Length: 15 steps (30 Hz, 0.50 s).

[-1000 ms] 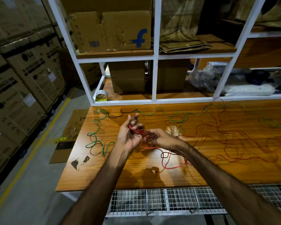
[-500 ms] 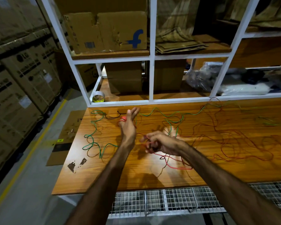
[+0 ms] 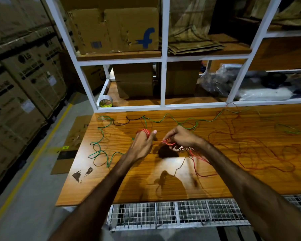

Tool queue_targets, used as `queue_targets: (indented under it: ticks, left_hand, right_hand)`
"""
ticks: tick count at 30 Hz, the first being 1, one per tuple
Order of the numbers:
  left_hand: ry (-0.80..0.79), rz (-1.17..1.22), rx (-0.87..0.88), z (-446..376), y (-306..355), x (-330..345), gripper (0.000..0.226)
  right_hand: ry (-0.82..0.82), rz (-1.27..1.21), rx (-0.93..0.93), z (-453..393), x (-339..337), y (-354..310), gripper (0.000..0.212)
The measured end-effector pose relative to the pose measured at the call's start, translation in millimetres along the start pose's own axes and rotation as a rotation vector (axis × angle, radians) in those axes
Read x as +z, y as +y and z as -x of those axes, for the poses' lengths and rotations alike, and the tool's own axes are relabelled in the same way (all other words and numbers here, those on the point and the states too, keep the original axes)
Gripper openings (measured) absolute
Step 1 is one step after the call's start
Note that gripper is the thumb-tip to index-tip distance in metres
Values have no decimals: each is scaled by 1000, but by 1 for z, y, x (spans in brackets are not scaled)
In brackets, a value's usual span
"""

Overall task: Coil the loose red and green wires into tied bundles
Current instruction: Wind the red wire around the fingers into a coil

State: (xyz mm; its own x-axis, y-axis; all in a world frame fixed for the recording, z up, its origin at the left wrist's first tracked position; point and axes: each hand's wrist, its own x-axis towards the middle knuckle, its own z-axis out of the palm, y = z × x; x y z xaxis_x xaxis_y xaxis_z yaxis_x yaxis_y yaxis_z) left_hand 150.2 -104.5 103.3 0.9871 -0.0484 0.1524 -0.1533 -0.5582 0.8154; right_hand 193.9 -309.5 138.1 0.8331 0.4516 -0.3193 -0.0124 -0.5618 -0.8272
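A: Red wire (image 3: 165,141) first. Where is it?

B: A few turns of it sit wound round the fingers of the left hand (image 3: 142,143), near the fingertips. One strand runs right to the right hand (image 3: 180,139), which pinches it with curled fingers. Both hands hover over the near middle of the table (image 3: 215,185).

A: Left hand state?

B: Fingers mostly straight, serving as the spool, with the thumb tip lying against the turns. The loops go round the fingers; I judge it as holding the coil, not clamping hard.

A: Rest of the red?

B: Loose. It trails from under the right hand in loops toward the near edge, and a big tangle (image 3: 261,153) of darker red sprawls over the right half of the table. Can't tell whether that is all one length.

A: Green wire (image 3: 101,150)?

B: Untouched. It snakes from the left side along the far edge toward the right. A short black piece (image 3: 129,119) lies at the far left, beside it.

A: Progress?

B: Early, by my read. Only a small red coil started, no finished or tied bundle in sight. Left: wind the remaining red, tie it, then do the green.

A: Anything else?

B: Tape roll (image 3: 106,101) on the low shelf at far left, cardboard boxes (image 3: 115,30) above.
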Motion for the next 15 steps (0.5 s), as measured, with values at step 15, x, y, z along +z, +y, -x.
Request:
queue_targets:
  ticks: [15]
  left_hand:
    - [-188,442,-185,18,16,7,63]
  right_hand:
    - [44,524,-85,13,-21,-20,30]
